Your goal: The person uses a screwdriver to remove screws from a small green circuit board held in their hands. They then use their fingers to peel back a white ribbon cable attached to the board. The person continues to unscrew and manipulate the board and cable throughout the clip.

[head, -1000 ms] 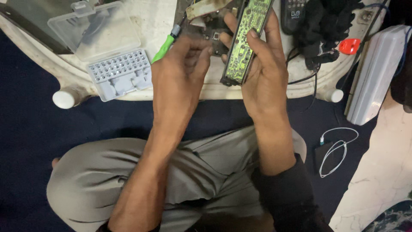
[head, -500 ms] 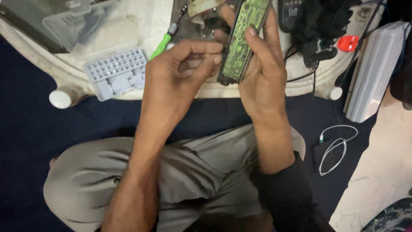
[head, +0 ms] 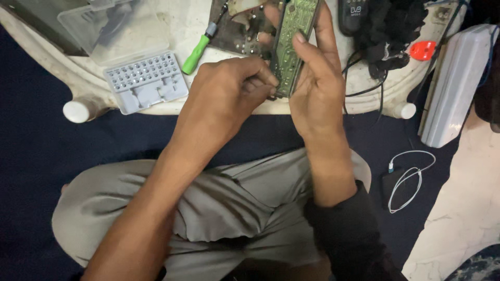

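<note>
Right hand [head: 317,88] gripped green board [head: 292,41] upright, thumb on face. Left hand [head: 229,99] pinched shut at board's lower edge, touching. Screwdriver [head: 200,47] and bit case [head: 146,83] lay left of left hand, on counter [head: 182,21].

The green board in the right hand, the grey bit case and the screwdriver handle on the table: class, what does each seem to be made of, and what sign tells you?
Green board: seemingly laminate circuit board, semi-gloss green coating with pale traces.
Grey bit case: likely moulded plastic, matt, with a regular grid of sockets.
Screwdriver handle: probably plastic or rubber, bright green and smooth.
</note>
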